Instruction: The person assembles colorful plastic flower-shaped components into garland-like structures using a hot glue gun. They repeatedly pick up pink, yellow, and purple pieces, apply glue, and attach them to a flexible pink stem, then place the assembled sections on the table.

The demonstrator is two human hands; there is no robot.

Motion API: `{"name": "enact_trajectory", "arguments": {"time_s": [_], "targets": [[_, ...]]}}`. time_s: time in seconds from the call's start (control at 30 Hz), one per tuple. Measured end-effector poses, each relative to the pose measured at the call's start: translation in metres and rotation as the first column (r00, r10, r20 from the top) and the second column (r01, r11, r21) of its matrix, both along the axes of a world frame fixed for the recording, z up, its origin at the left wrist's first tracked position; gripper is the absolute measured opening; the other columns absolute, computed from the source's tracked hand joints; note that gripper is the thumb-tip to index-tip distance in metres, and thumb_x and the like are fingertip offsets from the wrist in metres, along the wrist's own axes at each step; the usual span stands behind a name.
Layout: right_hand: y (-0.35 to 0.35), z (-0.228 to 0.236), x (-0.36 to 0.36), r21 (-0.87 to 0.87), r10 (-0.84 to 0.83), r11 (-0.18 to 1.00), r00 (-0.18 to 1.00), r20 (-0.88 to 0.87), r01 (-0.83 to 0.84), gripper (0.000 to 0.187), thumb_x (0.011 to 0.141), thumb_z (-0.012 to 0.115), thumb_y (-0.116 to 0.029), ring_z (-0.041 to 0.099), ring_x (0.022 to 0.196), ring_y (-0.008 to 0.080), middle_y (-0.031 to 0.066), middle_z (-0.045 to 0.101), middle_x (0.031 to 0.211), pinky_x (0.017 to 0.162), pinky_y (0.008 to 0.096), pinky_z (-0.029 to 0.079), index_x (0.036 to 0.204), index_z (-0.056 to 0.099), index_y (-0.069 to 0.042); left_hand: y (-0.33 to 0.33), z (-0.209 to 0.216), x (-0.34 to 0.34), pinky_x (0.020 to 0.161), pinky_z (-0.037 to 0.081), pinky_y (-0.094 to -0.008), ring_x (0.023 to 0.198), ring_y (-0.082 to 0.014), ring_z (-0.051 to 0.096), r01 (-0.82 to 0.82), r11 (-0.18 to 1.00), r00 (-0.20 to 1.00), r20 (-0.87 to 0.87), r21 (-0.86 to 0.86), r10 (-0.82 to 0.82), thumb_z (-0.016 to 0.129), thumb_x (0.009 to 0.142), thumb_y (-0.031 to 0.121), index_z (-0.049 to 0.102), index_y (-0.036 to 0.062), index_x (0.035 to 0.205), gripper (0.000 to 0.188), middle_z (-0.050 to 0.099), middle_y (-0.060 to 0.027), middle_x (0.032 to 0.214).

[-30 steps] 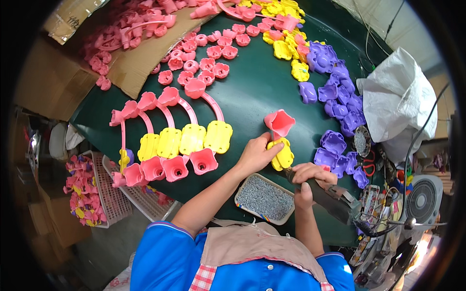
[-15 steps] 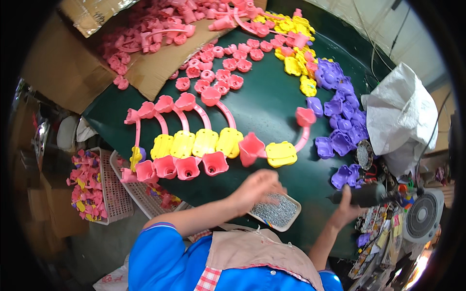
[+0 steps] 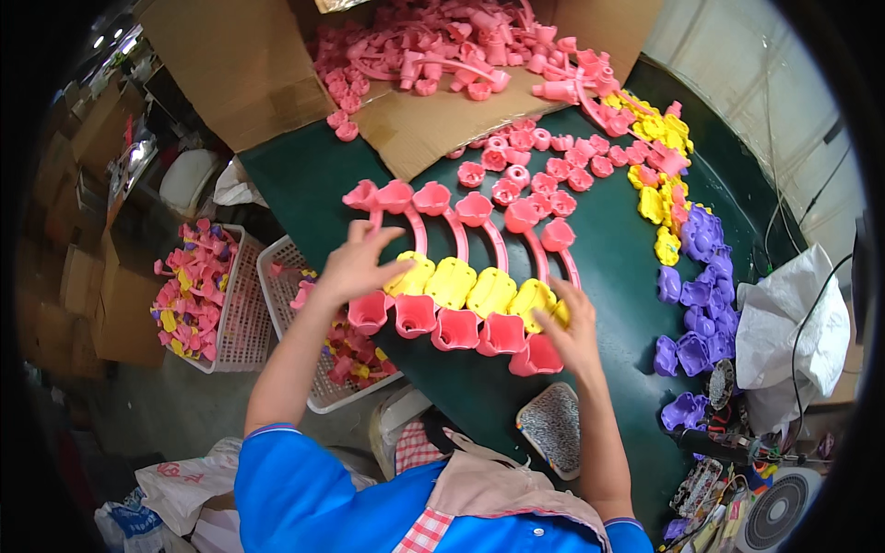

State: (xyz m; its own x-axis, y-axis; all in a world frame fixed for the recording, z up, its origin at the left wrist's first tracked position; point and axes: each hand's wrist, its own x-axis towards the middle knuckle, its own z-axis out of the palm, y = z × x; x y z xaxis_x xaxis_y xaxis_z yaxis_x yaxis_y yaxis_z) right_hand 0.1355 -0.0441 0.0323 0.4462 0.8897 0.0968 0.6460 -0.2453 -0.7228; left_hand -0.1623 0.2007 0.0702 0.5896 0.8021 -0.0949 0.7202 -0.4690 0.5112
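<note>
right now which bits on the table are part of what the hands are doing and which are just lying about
In hand:
- left hand and right hand, one at each end of the row
- row of pink-and-yellow assembled toys

Lying about:
- loose pink parts
- yellow parts
- purple parts
- cardboard box of pink pieces
- white baskets
- small grey tray

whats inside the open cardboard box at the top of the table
The cardboard box holds a heap of pink parts, some spilling over its flattened flap. Whatever lies under the heap is covered.
</note>
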Motion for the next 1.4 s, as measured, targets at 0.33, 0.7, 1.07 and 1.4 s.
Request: {"name": "enact_trajectory", "arguments": {"time_s": [0.33,0.7,1.07,1.4], "targets": [[0.033,0.002,-0.134,-0.016,0.357,0.934,0.933,0.041,-0.356,0.067,0.086,0.074,-0.036,0.036,0.138,0.045,0.0255,0.043,0.144,0.118,0.0539,0.028,0.145,0.054,-0.011,-0.009,-0.018,-0.129,0.109,0.042,-0.0372,0.129,-0.0307,0.046,0.009,0.988,0.99,0.142,-0.157,0.013,0.092,0.069,0.036,0.056,0.012,0.143,0.085,0.038,-0.0142,0.137],[0.122,0.012,-0.259,0.068,0.805,0.568,0.571,0.16,-0.82,0.053,0.089,0.073,-0.028,0.039,0.143,0.0467,0.0224,0.042,0.153,0.117,0.0559,0.036,0.14,0.06,-0.016,0.103,-0.204,-0.282,0.091,0.054,-0.0376,0.11,-0.0237,0.067,-0.235,0.87,0.967,-0.015,-0.434,0.254,0.069,0.088,0.017,0.066,0.0016,0.127,0.042,0.072,-0.0126,0.118],[0.056,0.023,-0.074,0.083,0.181,0.983,0.951,-0.25,-0.165,0.031,0.087,0.068,-0.002,0.065,0.116,0.0273,0.0158,0.066,0.129,0.098,0.0381,0.051,0.118,0.07,-0.001,0.193,-0.11,-0.193,0.08,0.053,-0.0325,0.087,-0.0159,0.069,-0.578,0.807,0.535,0.69,-0.122,0.488,0.062,0.104,0.033,0.068,-0.0016,0.111,0.035,0.074,-0.0092,0.096],[-0.051,0.015,0.077,0.199,-0.529,0.848,0.812,0.247,0.492,0.049,0.09,0.075,-0.019,0.051,0.132,0.0381,0.0215,0.051,0.141,0.111,0.0445,0.042,0.134,0.059,-0.004,0.076,-0.021,0.058,0.093,0.048,-0.0387,0.103,-0.0278,0.06,0.016,0.929,0.774,0.584,0.369,-0.245,0.06,0.096,0.005,0.064,-0.001,0.111,0.017,0.061,-0.0139,0.108]]}}
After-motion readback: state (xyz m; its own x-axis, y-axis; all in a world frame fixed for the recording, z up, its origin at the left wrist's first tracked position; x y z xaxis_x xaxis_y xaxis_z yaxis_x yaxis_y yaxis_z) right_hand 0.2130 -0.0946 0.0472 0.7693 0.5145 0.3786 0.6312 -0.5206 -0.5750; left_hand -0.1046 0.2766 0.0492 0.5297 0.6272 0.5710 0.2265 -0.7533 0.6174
